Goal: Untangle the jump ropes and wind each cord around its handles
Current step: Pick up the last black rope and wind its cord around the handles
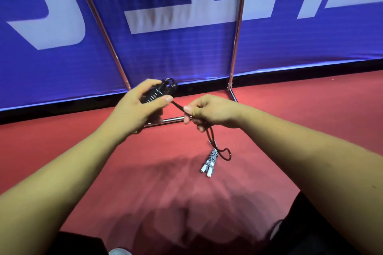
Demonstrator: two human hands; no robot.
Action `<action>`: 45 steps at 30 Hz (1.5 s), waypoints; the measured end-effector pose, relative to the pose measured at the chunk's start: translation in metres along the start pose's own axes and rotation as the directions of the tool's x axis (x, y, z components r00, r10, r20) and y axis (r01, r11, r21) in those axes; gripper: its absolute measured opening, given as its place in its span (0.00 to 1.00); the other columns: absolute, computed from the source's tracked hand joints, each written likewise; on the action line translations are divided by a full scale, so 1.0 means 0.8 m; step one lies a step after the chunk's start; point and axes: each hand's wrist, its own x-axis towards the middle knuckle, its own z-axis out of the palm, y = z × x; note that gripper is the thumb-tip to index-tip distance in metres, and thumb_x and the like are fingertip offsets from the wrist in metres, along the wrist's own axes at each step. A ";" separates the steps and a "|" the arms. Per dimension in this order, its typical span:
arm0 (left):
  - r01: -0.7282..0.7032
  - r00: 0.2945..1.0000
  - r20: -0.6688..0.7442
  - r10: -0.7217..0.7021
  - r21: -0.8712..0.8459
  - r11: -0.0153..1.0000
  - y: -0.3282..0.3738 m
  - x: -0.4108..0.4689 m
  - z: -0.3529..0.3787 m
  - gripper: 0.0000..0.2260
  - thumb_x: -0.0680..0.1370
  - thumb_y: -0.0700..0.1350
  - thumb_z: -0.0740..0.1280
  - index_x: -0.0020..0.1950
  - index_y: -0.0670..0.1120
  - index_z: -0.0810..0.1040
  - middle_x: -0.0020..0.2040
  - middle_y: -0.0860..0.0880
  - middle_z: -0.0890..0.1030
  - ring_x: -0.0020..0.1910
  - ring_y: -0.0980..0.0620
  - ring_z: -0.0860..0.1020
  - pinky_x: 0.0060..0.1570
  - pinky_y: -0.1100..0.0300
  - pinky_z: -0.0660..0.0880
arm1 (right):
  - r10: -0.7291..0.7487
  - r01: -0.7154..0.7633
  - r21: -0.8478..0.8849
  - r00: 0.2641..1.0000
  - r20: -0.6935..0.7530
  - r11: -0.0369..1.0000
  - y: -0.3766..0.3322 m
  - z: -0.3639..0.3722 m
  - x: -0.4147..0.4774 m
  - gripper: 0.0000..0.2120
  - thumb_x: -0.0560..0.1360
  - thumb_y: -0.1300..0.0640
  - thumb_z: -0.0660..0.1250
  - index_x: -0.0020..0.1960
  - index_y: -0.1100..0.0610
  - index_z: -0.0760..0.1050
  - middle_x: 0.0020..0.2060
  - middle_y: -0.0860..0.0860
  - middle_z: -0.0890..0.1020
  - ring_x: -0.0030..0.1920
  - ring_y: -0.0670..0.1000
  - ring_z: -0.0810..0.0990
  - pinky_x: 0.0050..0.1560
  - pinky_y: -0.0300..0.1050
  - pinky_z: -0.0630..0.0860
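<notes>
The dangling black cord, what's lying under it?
A white jump rope, its cord wound round its handles, lies on the red floor. The black cord hanging from the right hand covers its far end, hiding that part.

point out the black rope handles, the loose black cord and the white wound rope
black cord-wound jump rope handles point(157, 92): head view, wound middle
loose black cord point(178, 106): head view, taut upper stretch
white wound jump rope point(211, 157): head view, wrapped middle
</notes>
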 end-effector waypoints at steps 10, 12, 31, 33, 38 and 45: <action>-0.013 1.000 -0.004 0.021 0.680 0.733 -0.049 0.022 -0.022 0.14 0.73 0.56 0.71 0.56 0.62 0.73 0.44 0.54 0.82 0.43 0.47 0.81 0.41 0.55 0.78 | -0.008 0.003 -0.283 1.000 -0.019 0.959 -0.048 0.032 -0.016 0.13 0.80 0.56 0.62 0.39 0.59 0.73 0.28 0.52 0.65 0.26 0.50 0.62 0.26 0.40 0.62; -0.031 1.000 0.027 0.016 0.766 0.642 -0.050 0.022 -0.015 0.14 0.73 0.58 0.68 0.57 0.64 0.71 0.46 0.53 0.82 0.47 0.45 0.80 0.47 0.51 0.78 | -0.058 0.065 -0.440 0.998 0.030 0.896 -0.058 0.033 -0.017 0.14 0.77 0.58 0.65 0.34 0.58 0.68 0.28 0.53 0.66 0.28 0.53 0.64 0.28 0.42 0.63; -0.143 0.945 0.328 0.006 0.396 0.907 -0.007 -0.019 0.033 0.16 0.71 0.60 0.71 0.45 0.49 0.76 0.29 0.46 0.80 0.24 0.52 0.78 0.24 0.61 0.73 | -0.035 0.034 -0.138 0.999 -0.004 0.990 -0.012 -0.028 -0.005 0.15 0.75 0.48 0.71 0.36 0.57 0.75 0.27 0.51 0.69 0.28 0.50 0.63 0.27 0.40 0.60; -0.086 0.963 0.271 -0.001 0.309 0.947 -0.003 -0.019 0.034 0.12 0.75 0.54 0.71 0.54 0.52 0.73 0.28 0.45 0.80 0.22 0.52 0.75 0.19 0.65 0.67 | 0.011 -0.010 -0.095 1.000 0.010 0.995 0.000 -0.026 0.000 0.14 0.77 0.51 0.68 0.35 0.55 0.74 0.27 0.52 0.70 0.26 0.49 0.63 0.27 0.40 0.60; -0.075 0.961 0.278 0.018 0.196 0.978 0.004 -0.011 0.016 0.21 0.77 0.52 0.71 0.67 0.68 0.71 0.30 0.46 0.79 0.25 0.51 0.76 0.25 0.60 0.71 | 0.081 -0.077 -0.056 0.994 0.072 0.995 0.012 -0.018 0.003 0.14 0.80 0.54 0.63 0.38 0.55 0.79 0.24 0.48 0.69 0.27 0.50 0.62 0.29 0.41 0.61; 0.033 0.997 0.065 -0.049 0.226 0.974 -0.012 0.009 -0.010 0.07 0.77 0.49 0.70 0.54 0.52 0.77 0.29 0.47 0.77 0.24 0.48 0.73 0.18 0.64 0.65 | 0.002 0.006 -0.143 0.999 0.054 0.990 -0.018 0.008 -0.006 0.17 0.83 0.48 0.58 0.47 0.59 0.78 0.27 0.50 0.67 0.27 0.49 0.63 0.28 0.41 0.63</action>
